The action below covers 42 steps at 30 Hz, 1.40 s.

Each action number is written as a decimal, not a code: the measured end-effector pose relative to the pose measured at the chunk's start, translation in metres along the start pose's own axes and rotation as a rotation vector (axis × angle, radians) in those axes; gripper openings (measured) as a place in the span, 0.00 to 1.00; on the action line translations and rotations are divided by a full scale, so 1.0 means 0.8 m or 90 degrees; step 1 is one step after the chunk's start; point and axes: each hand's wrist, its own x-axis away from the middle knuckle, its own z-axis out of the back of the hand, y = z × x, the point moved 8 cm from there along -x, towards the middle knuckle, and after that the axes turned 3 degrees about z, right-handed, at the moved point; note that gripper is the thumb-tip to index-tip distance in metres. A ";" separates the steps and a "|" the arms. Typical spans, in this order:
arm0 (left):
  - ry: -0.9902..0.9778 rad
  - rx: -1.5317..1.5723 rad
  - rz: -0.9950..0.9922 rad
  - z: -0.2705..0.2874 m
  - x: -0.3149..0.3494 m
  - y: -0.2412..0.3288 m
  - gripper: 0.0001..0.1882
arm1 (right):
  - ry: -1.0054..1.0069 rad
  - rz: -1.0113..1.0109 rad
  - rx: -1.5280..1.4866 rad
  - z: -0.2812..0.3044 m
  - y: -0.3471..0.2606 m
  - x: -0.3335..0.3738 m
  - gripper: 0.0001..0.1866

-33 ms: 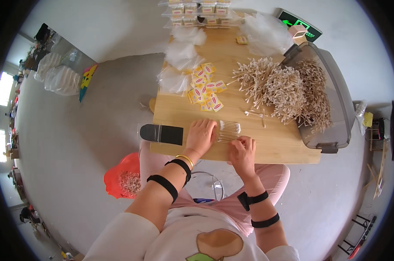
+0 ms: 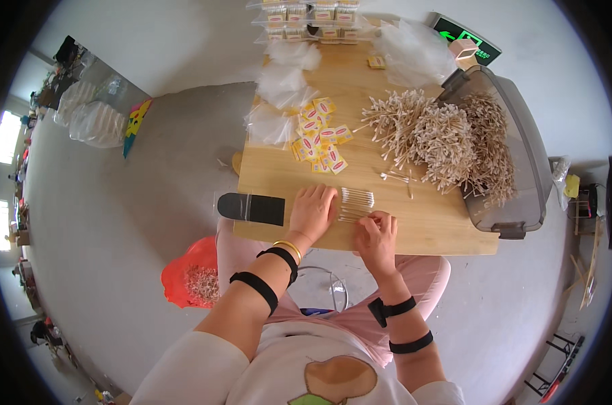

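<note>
On the wooden table in front of me lies a row of cotton swabs [image 2: 357,198], side by side, their white tips lined up on the right. My left hand [image 2: 313,209] rests palm down at the row's left end, fingers bent slightly, fingertips against or close by the stick ends. At the row's near right corner, my right hand [image 2: 377,233] has thumb and fingers pinched together over the nearest cotton swabs; its fingertips are partly hidden. Left of my left hand is a black strip with one rounded end [image 2: 252,208], in clear plastic. A few loose swabs [image 2: 398,177] lie farther right.
A large heap of cotton swabs [image 2: 441,138] spills from a grey plastic bin [image 2: 532,169] at the right. Yellow cards [image 2: 319,135] and clear bags [image 2: 279,81] lie farther back, before packed bags [image 2: 313,20]. A red bag [image 2: 177,270] of swabs sits lower left.
</note>
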 end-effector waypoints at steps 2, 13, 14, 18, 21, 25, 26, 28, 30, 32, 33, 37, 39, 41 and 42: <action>-0.017 0.006 0.019 -0.001 0.001 -0.001 0.11 | 0.004 0.006 0.017 -0.004 -0.003 0.000 0.16; -0.032 -0.031 0.015 0.000 -0.001 0.001 0.13 | 0.027 -0.022 0.040 -0.002 0.000 -0.013 0.14; -0.031 -0.030 0.016 -0.001 0.000 0.001 0.13 | 0.026 -0.021 0.041 -0.003 0.001 -0.013 0.14; -0.018 -0.037 0.013 -0.003 0.000 -0.002 0.11 | 0.010 0.006 0.038 -0.006 0.000 -0.017 0.15; -0.006 -0.042 0.010 -0.002 0.001 -0.002 0.11 | 0.011 0.010 0.032 -0.003 0.000 -0.023 0.15; -0.007 -0.046 0.010 0.000 -0.001 0.000 0.12 | 0.005 0.027 0.063 0.001 -0.005 -0.034 0.17; -0.006 -0.045 0.010 0.000 0.000 0.000 0.12 | 0.005 0.028 0.063 0.001 -0.005 -0.035 0.17; -0.029 -0.048 0.020 -0.004 0.000 -0.002 0.12 | -0.007 0.034 0.088 -0.001 -0.004 -0.037 0.17; -0.032 -0.045 0.020 -0.003 0.000 -0.001 0.12 | -0.029 0.036 0.095 -0.002 -0.004 -0.038 0.17; -0.035 -0.044 0.022 -0.002 0.001 -0.002 0.12 | -0.053 0.039 0.100 -0.004 -0.006 -0.039 0.17; -0.040 -0.049 0.024 -0.003 0.001 -0.003 0.11 | -0.045 0.042 0.093 -0.003 -0.009 -0.040 0.16; -0.032 -0.054 0.022 -0.001 0.001 -0.001 0.10 | -0.010 0.041 0.094 0.004 -0.012 -0.049 0.15; -0.032 -0.057 0.019 -0.003 0.001 0.000 0.10 | -0.015 0.040 0.100 0.004 -0.010 -0.054 0.15; -0.032 -0.063 0.018 -0.003 0.001 0.000 0.09 | -0.021 0.040 0.103 0.002 -0.008 -0.056 0.15; -0.029 -0.060 0.018 -0.003 0.001 0.000 0.09 | -0.026 0.042 0.108 0.001 -0.007 -0.055 0.15</action>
